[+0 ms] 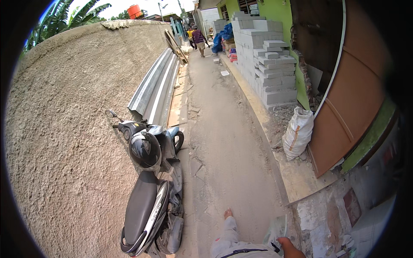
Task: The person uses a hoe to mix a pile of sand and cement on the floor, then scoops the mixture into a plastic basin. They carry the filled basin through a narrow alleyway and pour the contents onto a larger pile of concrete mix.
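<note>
My right hand shows at the lower edge, beside my hip, with its fingers bent in and mostly hidden. Right against it is a pale, greenish, half see-through thing, perhaps a sheet or bag; its kind is unclear. The hand seems closed at its edge. My left hand is out of the picture. Below me are my light grey trousers with a dark cord, and one bare foot on the lane.
A parked scooter with a black helmet stands left, along a rough wall. Metal sheets lean ahead. On the right are stacked grey blocks, a white sack and a brown door. Two people walk far ahead.
</note>
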The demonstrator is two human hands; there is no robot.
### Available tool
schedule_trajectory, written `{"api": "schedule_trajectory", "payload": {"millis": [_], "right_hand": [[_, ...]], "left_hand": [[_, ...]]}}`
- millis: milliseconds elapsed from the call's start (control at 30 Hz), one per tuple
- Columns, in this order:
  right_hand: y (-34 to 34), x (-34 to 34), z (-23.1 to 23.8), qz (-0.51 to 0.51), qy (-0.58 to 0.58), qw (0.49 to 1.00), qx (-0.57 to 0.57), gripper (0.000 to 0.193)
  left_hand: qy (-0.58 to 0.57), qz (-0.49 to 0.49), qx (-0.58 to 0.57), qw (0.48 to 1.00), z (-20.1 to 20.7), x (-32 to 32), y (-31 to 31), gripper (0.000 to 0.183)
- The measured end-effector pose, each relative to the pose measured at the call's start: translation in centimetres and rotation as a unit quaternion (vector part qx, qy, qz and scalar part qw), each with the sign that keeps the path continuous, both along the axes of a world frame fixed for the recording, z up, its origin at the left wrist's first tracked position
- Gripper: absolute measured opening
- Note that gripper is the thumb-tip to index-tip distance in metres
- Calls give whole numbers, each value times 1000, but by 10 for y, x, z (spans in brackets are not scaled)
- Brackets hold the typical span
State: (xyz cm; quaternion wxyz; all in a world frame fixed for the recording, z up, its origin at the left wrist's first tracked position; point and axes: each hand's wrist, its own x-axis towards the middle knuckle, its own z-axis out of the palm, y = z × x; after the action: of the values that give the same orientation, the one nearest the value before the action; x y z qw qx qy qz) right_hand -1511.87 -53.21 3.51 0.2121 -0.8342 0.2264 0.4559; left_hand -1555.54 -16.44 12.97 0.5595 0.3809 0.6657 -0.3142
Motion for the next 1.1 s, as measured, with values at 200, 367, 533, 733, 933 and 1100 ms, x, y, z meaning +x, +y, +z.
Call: {"api": "schedule_trajectory", "payload": {"millis": [200, 367, 533, 733, 933, 1100], "right_hand": [[110, 70, 75, 4, -195, 980, -51, 65], [258, 130, 120, -10, -242, 970, 35, 64], [408, 215, 148, -88, -302, 940, -130, 65], [550, 378, 177, -128, -277, 934, -188, 54], [674, 516, 164, -162, -179, 968, -72, 62], [766, 618, 135, -113, -222, 963, -107, 64]], "left_hand": [[-59, -77, 95, 991, -29, 150, 213, 37], [-311, -9, 374, 873, 69, 428, 483, 40], [-558, 2, 345, 755, 181, 650, 636, 39], [-380, -6, 335, 862, 75, 664, 696, 45], [5, -100, -6, 995, -14, 535, 667, 35], [26, -32, -10, 999, -14, 615, 772, 35]]}}
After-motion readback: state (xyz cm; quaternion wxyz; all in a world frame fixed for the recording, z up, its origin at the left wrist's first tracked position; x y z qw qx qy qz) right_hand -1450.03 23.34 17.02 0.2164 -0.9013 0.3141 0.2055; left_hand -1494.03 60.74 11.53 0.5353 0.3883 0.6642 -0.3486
